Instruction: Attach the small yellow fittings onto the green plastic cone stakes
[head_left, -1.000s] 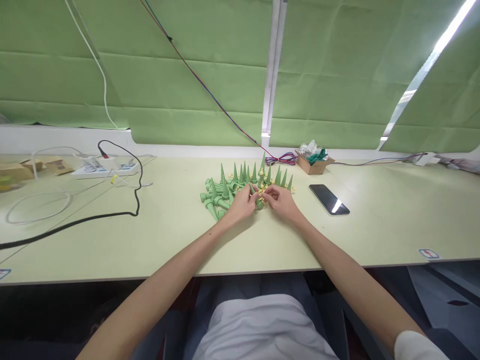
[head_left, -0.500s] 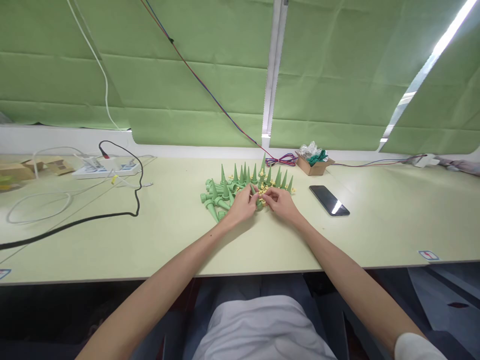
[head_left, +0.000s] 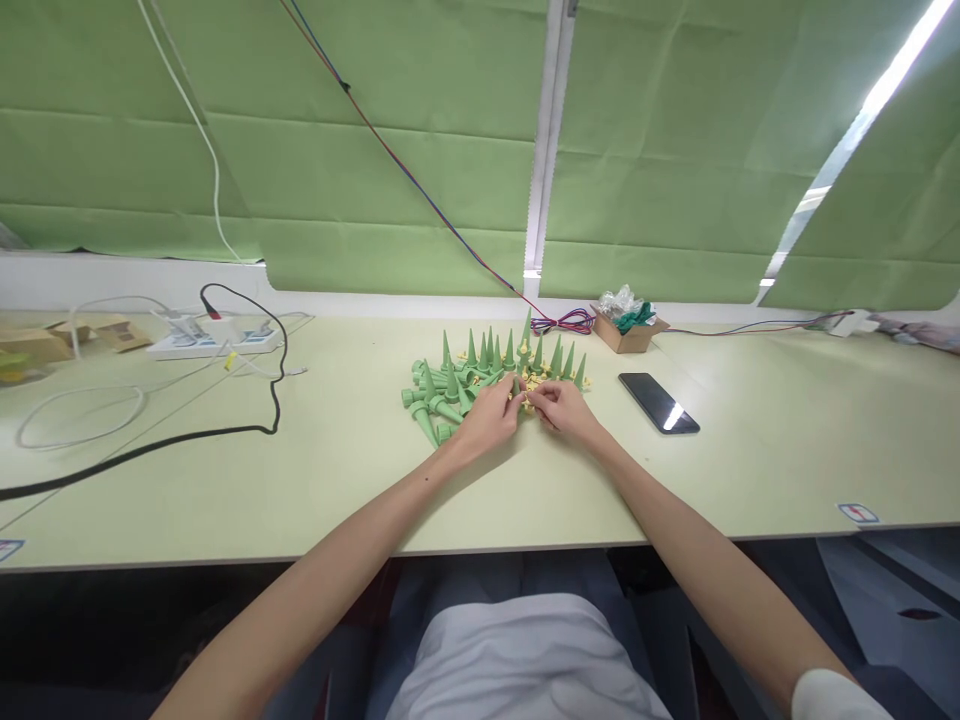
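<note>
On the pale, smooth tabletop (head_left: 315, 500), your left hand (head_left: 491, 415) is closed around a mostly hidden green spike (head_left: 516, 388), and your right hand (head_left: 564, 405) is pinched shut just beside it, though you can't tell what its fingertips hold. Green cone spikes (head_left: 431, 395) lie and stand left and far of your hands, with small yellow pieces (head_left: 534, 380) among them. Right lies a phone (head_left: 658, 403), farther back an open cardboard box (head_left: 626, 338), and green blinds (head_left: 375, 180) cover the far side.
</note>
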